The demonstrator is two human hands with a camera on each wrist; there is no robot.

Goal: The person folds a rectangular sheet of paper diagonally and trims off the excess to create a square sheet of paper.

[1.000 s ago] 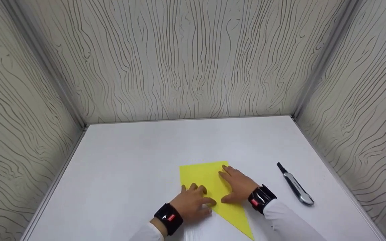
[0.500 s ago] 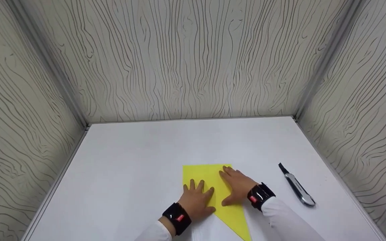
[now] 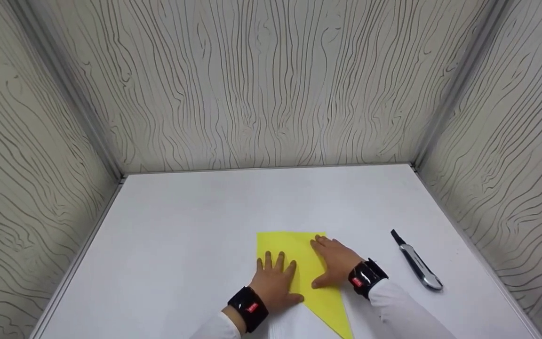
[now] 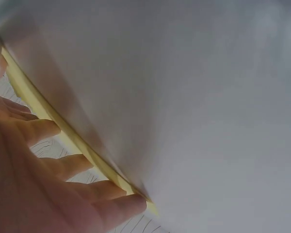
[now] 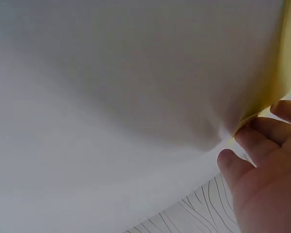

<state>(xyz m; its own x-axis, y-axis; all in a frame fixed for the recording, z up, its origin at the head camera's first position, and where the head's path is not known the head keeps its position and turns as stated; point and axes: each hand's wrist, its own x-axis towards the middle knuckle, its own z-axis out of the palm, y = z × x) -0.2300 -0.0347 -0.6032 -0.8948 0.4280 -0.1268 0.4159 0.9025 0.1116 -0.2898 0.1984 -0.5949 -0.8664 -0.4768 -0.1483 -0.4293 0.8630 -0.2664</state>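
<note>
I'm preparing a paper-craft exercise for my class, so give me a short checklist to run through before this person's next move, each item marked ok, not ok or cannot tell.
1. Left hand steadying the yellow paper: ok, spread on it.
2. Right hand steadying the paper's right side: ok, it rests there.
3. Utility knife clear of both hands: ok, it lies apart on the table, to the right.
4. Blade retracted: not ok, it appears to stick out.
5. Paper edges under the hands aligned: cannot tell, they are covered.
</note>
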